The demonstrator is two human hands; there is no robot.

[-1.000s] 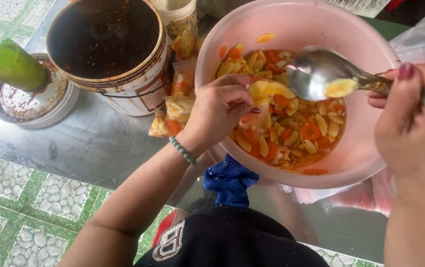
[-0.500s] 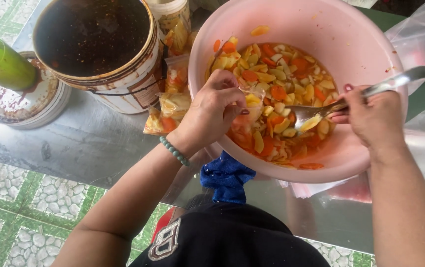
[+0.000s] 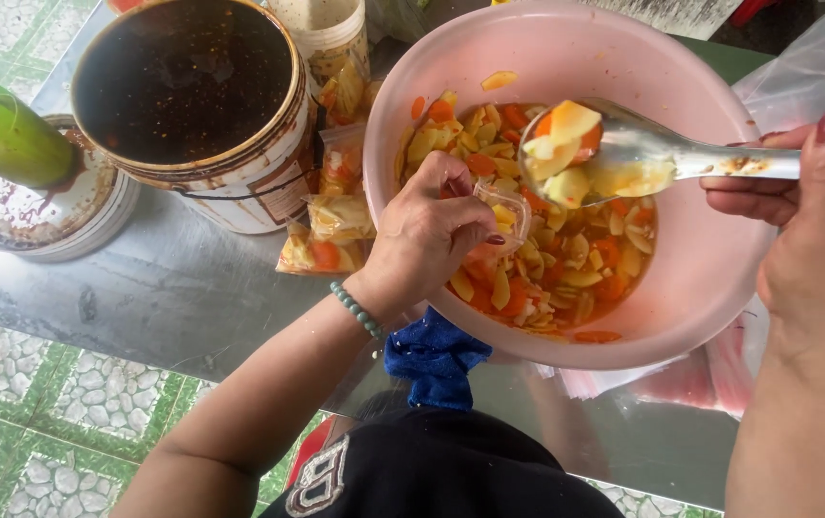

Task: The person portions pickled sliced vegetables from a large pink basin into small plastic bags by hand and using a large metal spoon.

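On steel table over green tiled floor, left fingers pinching bag, right fingers gripping spoon

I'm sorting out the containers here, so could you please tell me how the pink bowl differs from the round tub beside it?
The pink bowl is wide, plain plastic and holds yellow and orange fruit slices; the round tub is narrower, straight-walled, stained, and holds a dark liquid. The left hand and the spoon work over the bowl only. Both stand open on the metal table.

We count one pink bowl, one spoon, one dark bucket, two filled bags beside our fingers.
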